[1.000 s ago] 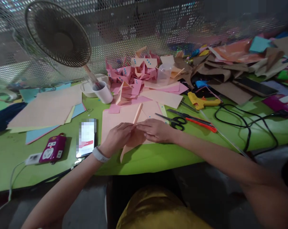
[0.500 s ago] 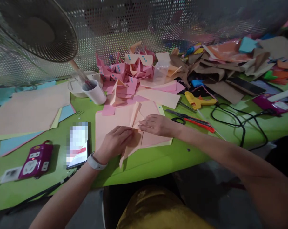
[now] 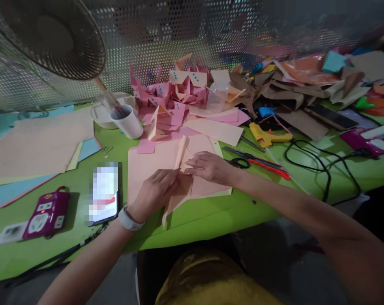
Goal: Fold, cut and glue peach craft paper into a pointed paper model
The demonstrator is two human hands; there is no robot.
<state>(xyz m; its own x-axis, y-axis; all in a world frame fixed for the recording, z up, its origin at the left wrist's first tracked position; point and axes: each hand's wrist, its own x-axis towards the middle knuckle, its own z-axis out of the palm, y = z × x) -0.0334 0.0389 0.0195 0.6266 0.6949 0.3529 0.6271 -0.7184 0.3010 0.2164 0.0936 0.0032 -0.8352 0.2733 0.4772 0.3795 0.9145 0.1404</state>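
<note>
A folded piece of peach paper (image 3: 180,153), with a narrow raised strip and a pointed lower end, lies on a larger stack of peach sheets (image 3: 139,173). My left hand (image 3: 158,186) is closed on its lower left part, fingers together along the fold. From the right, my right hand (image 3: 207,167) bends its fingers over the same fold, fingertips close to my left ones. Both thumbs are mostly hidden. Black-handled scissors (image 3: 241,163) lie close by my right wrist, next to a red utility knife (image 3: 269,167).
Left on the green table (image 3: 192,226) are a phone (image 3: 104,192), a purple power socket (image 3: 47,212) and coloured sheets. Behind stand a white cup (image 3: 130,125), pink folded papers (image 3: 153,93) and a fan (image 3: 58,38). A yellow glue gun (image 3: 268,136) and black cable lie right.
The view has shifted slightly. My left hand has moved a little along the fold, and my right hand stays over the paper. More of the scissors' handles shows.
</note>
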